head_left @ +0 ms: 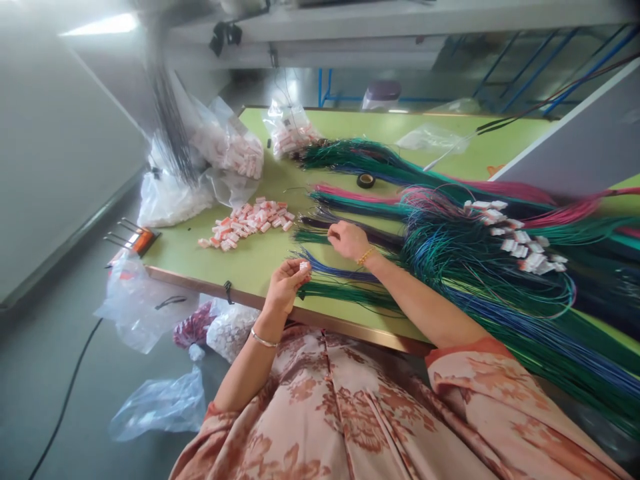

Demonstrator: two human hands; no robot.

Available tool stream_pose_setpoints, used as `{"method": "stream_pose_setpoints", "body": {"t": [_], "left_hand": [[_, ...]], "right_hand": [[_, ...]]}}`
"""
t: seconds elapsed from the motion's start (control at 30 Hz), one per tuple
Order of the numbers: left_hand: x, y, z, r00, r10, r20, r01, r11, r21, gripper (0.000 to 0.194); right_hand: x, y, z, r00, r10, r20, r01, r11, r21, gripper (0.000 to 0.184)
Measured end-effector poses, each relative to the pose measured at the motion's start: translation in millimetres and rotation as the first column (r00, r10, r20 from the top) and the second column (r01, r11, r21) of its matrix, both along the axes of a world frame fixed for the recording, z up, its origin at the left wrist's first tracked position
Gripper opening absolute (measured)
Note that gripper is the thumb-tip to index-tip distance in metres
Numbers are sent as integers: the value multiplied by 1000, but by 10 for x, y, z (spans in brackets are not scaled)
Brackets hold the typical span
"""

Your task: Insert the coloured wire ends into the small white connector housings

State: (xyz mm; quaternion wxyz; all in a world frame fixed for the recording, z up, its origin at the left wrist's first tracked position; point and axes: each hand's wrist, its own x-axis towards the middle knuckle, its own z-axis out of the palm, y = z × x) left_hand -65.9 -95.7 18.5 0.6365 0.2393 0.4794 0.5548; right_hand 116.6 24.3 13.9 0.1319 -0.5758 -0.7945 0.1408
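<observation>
Near the table's front edge, my left hand [285, 285] pinches a small white connector housing [304, 266] between thumb and fingers. My right hand [348, 241] is a little farther in, over the ends of a dark wire bundle [385, 231], with its fingers drawn together. Whether a wire is between those fingertips is too small to tell. Blue wires [333, 269] and green wires [345, 292] lie just below and to the right of the hands. To the left, a loose pile of white and orange connector housings [250, 223] is spread on the table.
Pink wires [355, 194] and a tangle with finished-looking white connectors [520, 243] lie to the right. A black tape roll [366, 181] sits behind. Bags of connectors [233, 150] stand at the back left. An orange pronged holder [135, 241] is at the table's left corner.
</observation>
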Motion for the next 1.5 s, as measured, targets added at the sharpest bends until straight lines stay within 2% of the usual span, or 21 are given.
{"method": "stream_pose_setpoints", "body": {"t": [0.3,0.43,0.53,0.7,0.9,1.07,1.2,1.5], "left_hand": [[-4,29,4,1000,-16,7,17,1000,-16,43],[-13,29,-4,1000,-23,14,23,1000,-17,43],[-21,28,-3,999,-29,17,29,999,-16,44],[-20,31,-1,999,-33,24,33,999,-12,44],[-8,24,-14,999,-22,49,23,1000,-13,42],[-12,17,-5,994,7,105,-11,999,34,37],[-2,26,26,987,24,160,-34,998,60,33],[58,53,66,975,-4,220,-10,998,62,30]], "right_hand": [[7,26,34,976,156,155,-157,988,-5,20],[48,50,43,966,209,153,-214,976,22,20],[63,46,56,976,199,85,-204,977,64,20],[-114,34,109,951,268,-156,-259,963,75,14],[-519,-18,263,837,312,-450,-325,944,49,13],[-542,-171,355,718,313,-622,-386,922,18,16],[-377,-375,376,700,261,-665,-383,923,-40,19],[-178,-674,285,787,233,-571,-331,941,-74,28]]}}
